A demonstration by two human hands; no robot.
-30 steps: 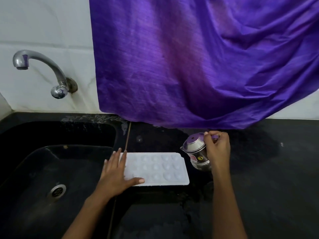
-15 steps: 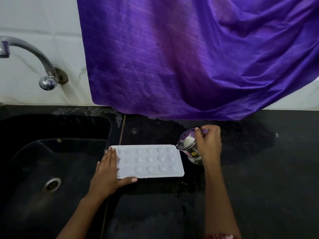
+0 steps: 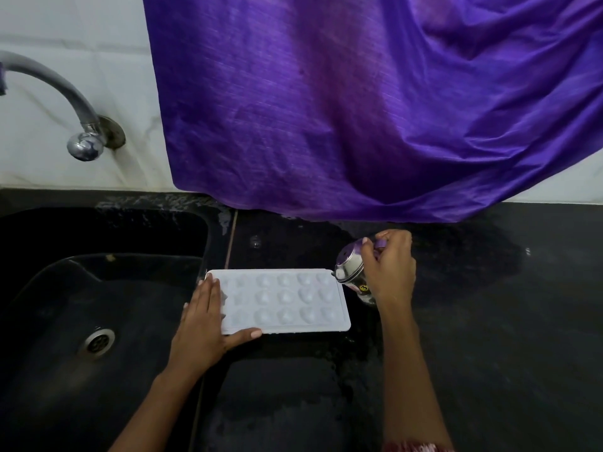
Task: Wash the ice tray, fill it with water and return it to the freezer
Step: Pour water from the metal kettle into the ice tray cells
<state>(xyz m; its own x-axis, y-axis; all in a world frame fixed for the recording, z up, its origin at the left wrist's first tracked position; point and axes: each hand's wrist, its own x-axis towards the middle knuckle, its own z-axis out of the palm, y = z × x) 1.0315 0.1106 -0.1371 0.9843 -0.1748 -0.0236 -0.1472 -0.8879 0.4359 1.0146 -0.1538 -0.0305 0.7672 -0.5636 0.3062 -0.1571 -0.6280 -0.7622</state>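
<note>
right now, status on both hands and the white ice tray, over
Left hand flat on white plastic ice tray, thumb along its near edge. Right hand grips small steel jug, tilted, spout at tray's right end. Nothing in the way.

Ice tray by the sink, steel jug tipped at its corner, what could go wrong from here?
1. The steel jug, in the grip of the right hand, has its spout at the far right corner of the ice tray, so water may run over the rim onto the counter.
2. The tray's left end lies at the edge of the sink on a wet-looking counter, steadied only by the flat left hand. It might slide toward the sink.
</note>
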